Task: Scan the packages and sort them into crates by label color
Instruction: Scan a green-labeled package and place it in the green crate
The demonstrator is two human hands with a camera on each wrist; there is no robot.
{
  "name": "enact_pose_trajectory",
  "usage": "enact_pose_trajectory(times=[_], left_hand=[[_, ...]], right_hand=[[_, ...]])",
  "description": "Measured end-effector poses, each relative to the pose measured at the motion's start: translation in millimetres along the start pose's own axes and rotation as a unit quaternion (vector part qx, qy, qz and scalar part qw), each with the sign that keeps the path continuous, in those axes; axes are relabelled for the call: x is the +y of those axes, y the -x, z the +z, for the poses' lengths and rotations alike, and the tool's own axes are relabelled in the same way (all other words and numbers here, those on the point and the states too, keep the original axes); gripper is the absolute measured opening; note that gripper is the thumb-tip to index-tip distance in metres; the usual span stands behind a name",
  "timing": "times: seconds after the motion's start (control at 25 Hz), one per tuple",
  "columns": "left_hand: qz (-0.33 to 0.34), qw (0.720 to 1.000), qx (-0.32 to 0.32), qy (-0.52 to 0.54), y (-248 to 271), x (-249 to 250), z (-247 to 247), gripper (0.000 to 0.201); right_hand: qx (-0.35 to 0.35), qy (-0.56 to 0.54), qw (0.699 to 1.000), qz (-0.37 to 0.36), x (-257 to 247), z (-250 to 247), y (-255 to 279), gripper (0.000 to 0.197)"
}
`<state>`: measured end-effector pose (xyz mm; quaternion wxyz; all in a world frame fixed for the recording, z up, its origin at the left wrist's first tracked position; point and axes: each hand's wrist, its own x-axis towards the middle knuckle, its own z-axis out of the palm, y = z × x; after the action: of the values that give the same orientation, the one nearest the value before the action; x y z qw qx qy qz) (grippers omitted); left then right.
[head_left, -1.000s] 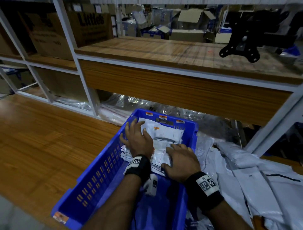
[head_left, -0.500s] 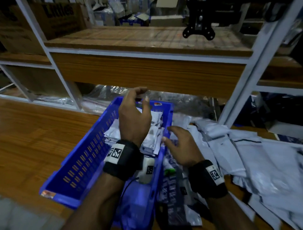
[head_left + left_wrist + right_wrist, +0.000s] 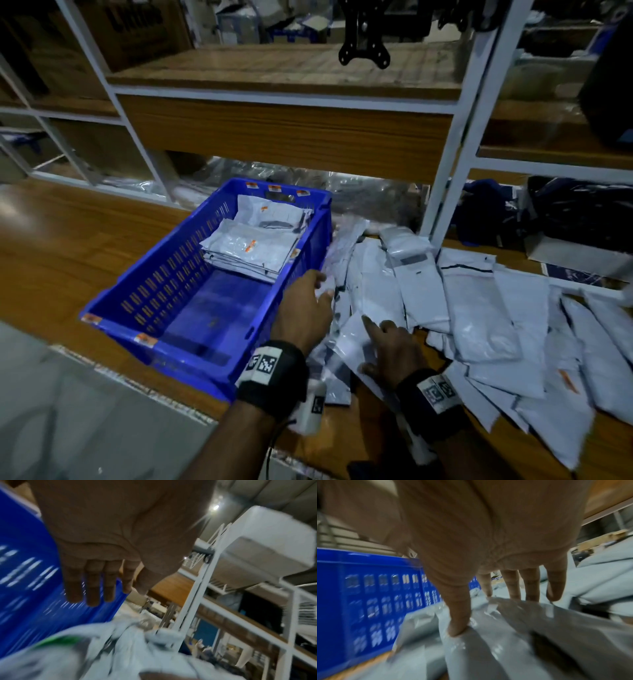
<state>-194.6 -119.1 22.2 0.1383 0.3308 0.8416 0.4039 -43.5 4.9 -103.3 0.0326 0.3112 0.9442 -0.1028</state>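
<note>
A blue crate [image 3: 164,281] stands on the wooden table, with white packages [image 3: 253,246] bearing orange labels stacked at its far end. To its right lies a loose pile of white packages [image 3: 479,308]. My left hand [image 3: 318,287] hovers over the crate's right wall, fingers straight and holding nothing, its tips at the edge of the pile. In the left wrist view this hand [image 3: 96,597] hangs open beside the crate [image 3: 25,601]. My right hand [image 3: 376,329] lies flat on one grey-white package [image 3: 349,339]. In the right wrist view the thumb [image 3: 458,628] presses on that package [image 3: 539,635].
A white metal shelf post [image 3: 448,164] rises right behind the pile, under a wooden shelf [image 3: 284,68]. Clear plastic bags [image 3: 359,192] fill the space below it. Dark bags [image 3: 579,212] sit at the far right. Bare table [image 3: 68,257] lies left of the crate.
Both hands have left the packages in the crate and moved right to the loose pile. The right hand now lies on a package there. The view has swung right.
</note>
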Motion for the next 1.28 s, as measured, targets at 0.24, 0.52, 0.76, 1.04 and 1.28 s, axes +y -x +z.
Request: enact_pose_trajectory(times=[0.24,0.52,0.76,1.04,1.28], left_hand=[[-0.263,0.96,-0.03,-0.087,36.3,-63.6,77.8,0.063],[-0.312,0.947,0.052,-0.052,44.7,-72.6,87.7,0.084],[-0.221,0.972,0.072,-0.028,51.1,-64.5,66.6,0.053],[-0.018,0.989,0.083,0.119,87.9,-16.0,0.0,0.066],[0.12,0.98,-0.102,0.123,113.9,44.7,-25.9,0.086]], right_hand=[[0.044,-0.013,0.999,-0.014,38.8,2.0,42.7,0.064],[0.147,-0.075,0.986,-0.008,52.3,-20.4,77.9,0.03],[0.2,-0.179,0.963,0.012,38.2,-43.8,103.0,0.044],[0.284,-0.297,0.912,0.024,4.5,-82.4,148.6,0.037],[0.262,-0.289,0.918,0.068,19.5,-106.2,193.2,0.086]])
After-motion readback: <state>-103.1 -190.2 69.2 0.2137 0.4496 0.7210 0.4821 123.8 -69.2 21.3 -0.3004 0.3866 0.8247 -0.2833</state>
